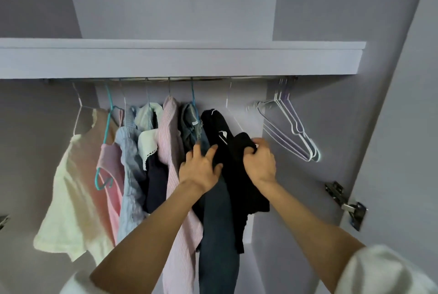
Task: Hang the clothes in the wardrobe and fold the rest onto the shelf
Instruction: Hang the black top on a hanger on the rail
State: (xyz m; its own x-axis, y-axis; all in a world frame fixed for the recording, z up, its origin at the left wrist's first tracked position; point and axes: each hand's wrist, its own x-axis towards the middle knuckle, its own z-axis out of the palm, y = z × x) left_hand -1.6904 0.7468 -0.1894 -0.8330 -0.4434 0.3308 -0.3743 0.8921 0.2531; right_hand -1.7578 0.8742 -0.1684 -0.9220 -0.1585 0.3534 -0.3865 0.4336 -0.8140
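Nearest: two bare forearms reaching up and forward, white short sleeves at the lower corners.

Left hand (201,170): fingers spread and lightly bent, pressed against the front of a black hanging garment with small white markings (220,137); thumb side against the neighbouring clothes; whether any cloth is pinched cannot be told.

Right hand (259,163): fingers curled tight, gripping a bunched fold of the same black garment at its right shoulder.

Black garment: hung on the rail, rightmost of the clothes, draped down between both hands.

Behind and left, in a row on the rail: long dark blue trousers (218,234) beside the black garment; pink-and-white striped shirt (173,175); navy piece with white lace-edged collar (151,158); pale blue textured top (129,175); pink sleeveless top on a teal wire hanger (106,142); cream short-sleeved top (71,187) at far left.

Right of the hands: bunch of bare white and lilac wire hangers (294,127).

Above: metal hanging rail (166,79) under a pale grey shelf board (180,61).

Far right: open wardrobe door with metal hinge (348,203).
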